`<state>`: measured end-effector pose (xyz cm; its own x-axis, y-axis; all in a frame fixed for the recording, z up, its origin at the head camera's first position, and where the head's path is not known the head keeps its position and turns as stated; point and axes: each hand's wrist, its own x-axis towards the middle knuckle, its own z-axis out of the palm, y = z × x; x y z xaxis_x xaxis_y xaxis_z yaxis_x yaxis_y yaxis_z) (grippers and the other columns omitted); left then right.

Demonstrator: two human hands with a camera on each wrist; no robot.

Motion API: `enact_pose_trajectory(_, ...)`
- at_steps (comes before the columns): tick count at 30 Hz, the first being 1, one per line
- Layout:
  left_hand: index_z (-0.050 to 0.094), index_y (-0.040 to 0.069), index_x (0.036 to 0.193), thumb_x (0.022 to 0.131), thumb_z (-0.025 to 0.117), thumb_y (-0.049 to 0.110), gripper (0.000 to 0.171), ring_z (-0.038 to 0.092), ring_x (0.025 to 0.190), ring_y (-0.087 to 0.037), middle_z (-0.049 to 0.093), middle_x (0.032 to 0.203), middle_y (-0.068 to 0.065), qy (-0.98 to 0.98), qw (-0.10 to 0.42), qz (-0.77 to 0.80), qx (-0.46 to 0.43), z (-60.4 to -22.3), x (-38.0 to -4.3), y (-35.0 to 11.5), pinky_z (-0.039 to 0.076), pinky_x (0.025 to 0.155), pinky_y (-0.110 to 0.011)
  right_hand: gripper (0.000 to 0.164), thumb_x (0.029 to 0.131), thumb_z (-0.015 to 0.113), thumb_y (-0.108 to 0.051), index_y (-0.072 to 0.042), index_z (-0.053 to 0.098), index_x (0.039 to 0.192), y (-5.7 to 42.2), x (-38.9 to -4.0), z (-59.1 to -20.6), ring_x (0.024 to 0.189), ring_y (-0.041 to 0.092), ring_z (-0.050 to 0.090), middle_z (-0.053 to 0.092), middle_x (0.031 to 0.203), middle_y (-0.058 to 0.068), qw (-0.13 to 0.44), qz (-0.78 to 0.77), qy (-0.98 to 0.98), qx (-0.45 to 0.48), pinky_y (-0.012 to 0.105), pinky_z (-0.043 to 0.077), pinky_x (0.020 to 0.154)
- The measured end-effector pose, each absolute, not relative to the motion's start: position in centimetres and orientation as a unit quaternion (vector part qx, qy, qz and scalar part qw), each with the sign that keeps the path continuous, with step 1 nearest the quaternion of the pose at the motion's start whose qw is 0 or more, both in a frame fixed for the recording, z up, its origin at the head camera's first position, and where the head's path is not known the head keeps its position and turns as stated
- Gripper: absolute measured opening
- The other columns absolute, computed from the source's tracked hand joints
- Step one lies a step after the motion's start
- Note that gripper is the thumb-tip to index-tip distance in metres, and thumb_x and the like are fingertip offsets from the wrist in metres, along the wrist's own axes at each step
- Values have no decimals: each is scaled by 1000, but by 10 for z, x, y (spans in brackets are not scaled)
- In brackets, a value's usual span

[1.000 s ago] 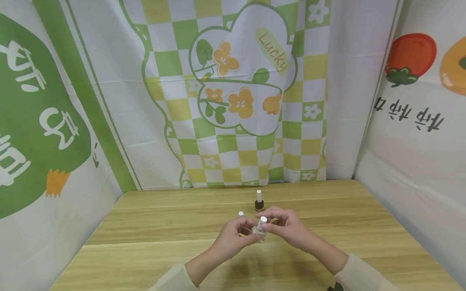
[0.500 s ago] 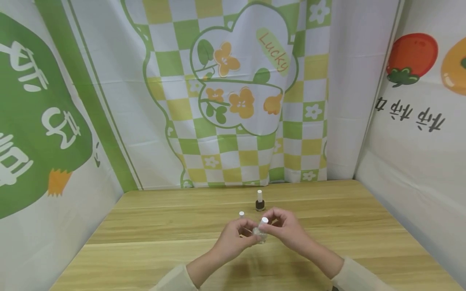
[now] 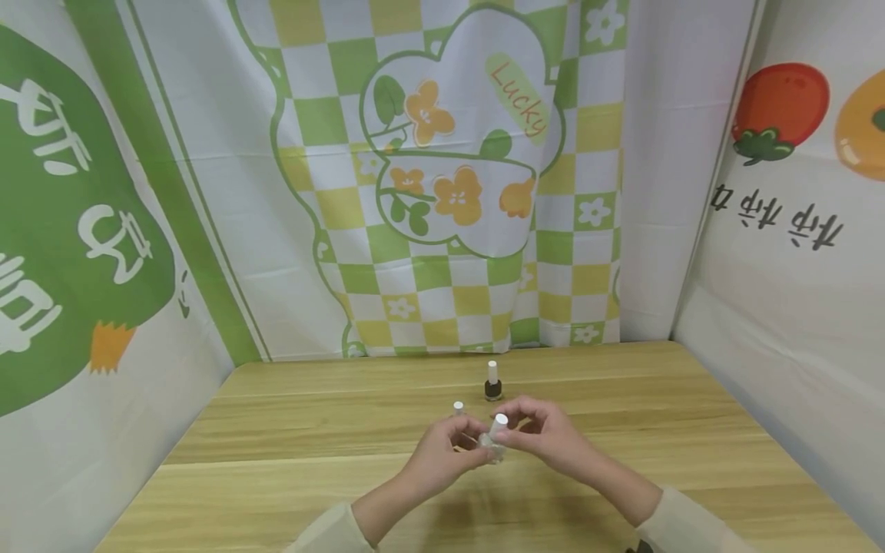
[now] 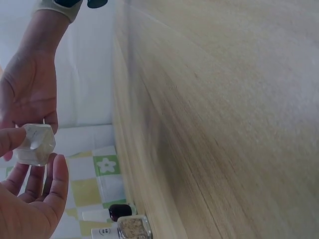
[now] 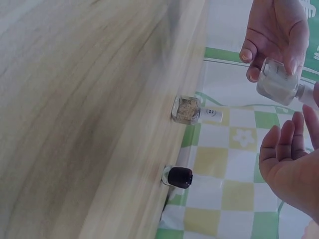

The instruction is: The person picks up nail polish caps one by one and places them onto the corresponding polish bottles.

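Above the table, my left hand (image 3: 442,457) holds a clear glass nail polish bottle (image 5: 278,83) by its body, between thumb and fingers. The pale contents show through the glass in the right wrist view. My right hand (image 3: 553,438) pinches the bottle's white cap (image 3: 500,422), which leans slightly toward the right in the head view. Thumb and fingers cover part of the cap and neck. Behind the left hand stands a second nail polish bottle (image 5: 187,110) with gold glitter; only its white cap shows in the head view. Farther back is a dark nail polish bottle (image 3: 493,389), upright with a white cap.
The wooden table (image 3: 290,430) reaches back to a green and yellow checked curtain (image 3: 442,299). Printed fabric walls (image 3: 774,307) close off both sides. A small dark object (image 3: 644,547) shows by the right sleeve at the bottom edge.
My right fingers and the cap shift slightly right, then slightly back left. My left hand keeps its hold, and the two standing bottles stay in place.
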<state>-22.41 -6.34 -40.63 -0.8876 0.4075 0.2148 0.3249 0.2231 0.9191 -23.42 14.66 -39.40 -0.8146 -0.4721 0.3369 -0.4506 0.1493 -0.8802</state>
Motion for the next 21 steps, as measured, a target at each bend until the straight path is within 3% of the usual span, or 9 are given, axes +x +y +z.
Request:
enact_pose_trajectory(6, 66, 5, 106, 86, 73, 11, 22, 62, 86, -19, 66, 98, -2, 778, 47, 581, 235, -406, -224, -66, 54, 68, -27, 17, 90, 69, -12, -4, 69, 105, 147, -234, -393, 86, 18, 57, 63, 95, 9, 20, -579, 754, -311, 32, 53, 73)
enact_pose_trajectory(13, 67, 5, 106, 85, 75, 12, 23, 63, 85, -18, 67, 95, -2, 776, 41, 587, 228, -403, -222, -66, 54, 67, -27, 19, 89, 71, -11, 0, 67, 103, 144, -233, -394, 77, 14, 55, 61, 85, 7, 30, -593, 751, -287, 24, 49, 66)
enact_pose_trajectory(21, 67, 5, 104, 84, 75, 12, 23, 62, 84, -18, 67, 94, -2, 781, 33, 581, 225, -403, -222, -66, 54, 67, -27, 18, 88, 71, -11, 0, 67, 102, 139, -230, -394, 73, 12, 51, 57, 80, 4, 8, -592, 759, -272, 21, 45, 61)
